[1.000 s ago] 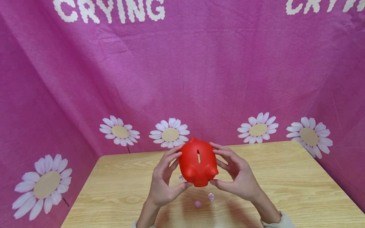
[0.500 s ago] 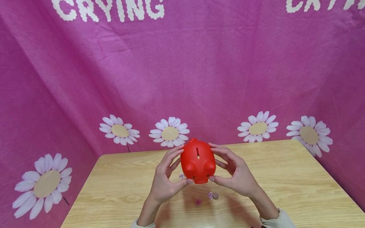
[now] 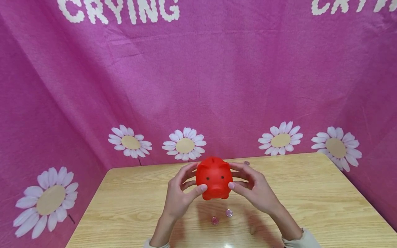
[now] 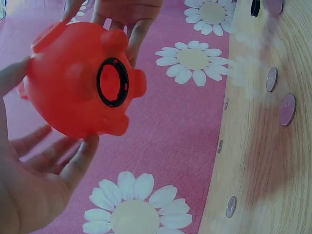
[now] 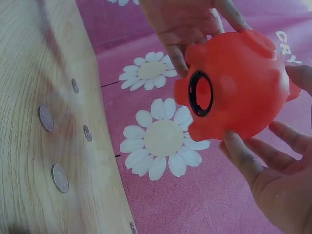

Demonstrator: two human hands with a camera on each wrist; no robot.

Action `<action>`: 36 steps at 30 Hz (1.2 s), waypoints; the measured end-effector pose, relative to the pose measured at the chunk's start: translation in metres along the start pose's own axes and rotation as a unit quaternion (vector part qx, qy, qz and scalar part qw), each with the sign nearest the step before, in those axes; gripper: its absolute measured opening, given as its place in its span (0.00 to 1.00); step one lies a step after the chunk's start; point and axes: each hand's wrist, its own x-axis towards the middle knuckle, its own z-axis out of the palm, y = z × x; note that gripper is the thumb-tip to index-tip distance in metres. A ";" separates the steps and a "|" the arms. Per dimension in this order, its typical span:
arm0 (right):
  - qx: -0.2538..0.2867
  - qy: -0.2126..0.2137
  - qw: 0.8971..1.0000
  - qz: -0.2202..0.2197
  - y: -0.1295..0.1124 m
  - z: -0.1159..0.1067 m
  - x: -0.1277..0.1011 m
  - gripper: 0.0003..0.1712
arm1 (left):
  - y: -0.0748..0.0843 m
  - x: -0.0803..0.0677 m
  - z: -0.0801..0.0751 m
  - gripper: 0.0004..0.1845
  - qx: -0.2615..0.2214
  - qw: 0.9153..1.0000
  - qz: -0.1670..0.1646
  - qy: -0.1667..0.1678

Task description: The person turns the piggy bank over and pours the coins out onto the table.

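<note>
Red and round, the plastic piggy bank [image 3: 214,178] hangs above the middle of the light wooden counter [image 3: 310,203], snout toward the person. Left hand [image 3: 179,196] cups its left side, fingers [image 3: 200,188] curled onto it; right hand [image 3: 255,191] grips the right side likewise. Two small round coins [image 3: 222,217] lie beneath, toward the near edge.

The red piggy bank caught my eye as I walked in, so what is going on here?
A person holds the red piggy bank up above the wooden table, left hand and right hand gripping its sides, its face toward them. The black-ringed opening underneath has no plug in it. Several coins lie on the table below.
</note>
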 end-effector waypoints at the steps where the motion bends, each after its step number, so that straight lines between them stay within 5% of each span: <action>1: 0.000 -0.002 1.000 0.012 -0.001 0.000 0.000 0.31 | 0.000 0.000 0.000 0.32 0.000 1.000 -0.020 0.007; 5: -0.019 -0.002 0.999 0.049 -0.001 0.002 0.000 0.29 | -0.001 0.000 0.001 0.26 0.008 0.996 -0.083 0.024; 13: -0.021 0.010 0.989 0.143 -0.003 0.005 0.003 0.25 | -0.004 0.001 0.003 0.22 0.017 0.990 -0.139 0.003; 19: -0.022 0.025 0.983 0.178 -0.003 0.004 0.005 0.25 | -0.005 0.002 0.003 0.22 0.023 0.990 -0.140 -0.008; 32: -0.026 0.006 0.985 0.173 -0.003 0.002 0.004 0.27 | -0.003 0.003 0.003 0.23 0.013 0.990 -0.138 -0.023; 36: -0.030 0.011 0.989 0.142 -0.006 0.002 0.002 0.29 | 0.000 0.001 0.002 0.25 0.003 0.994 -0.105 -0.017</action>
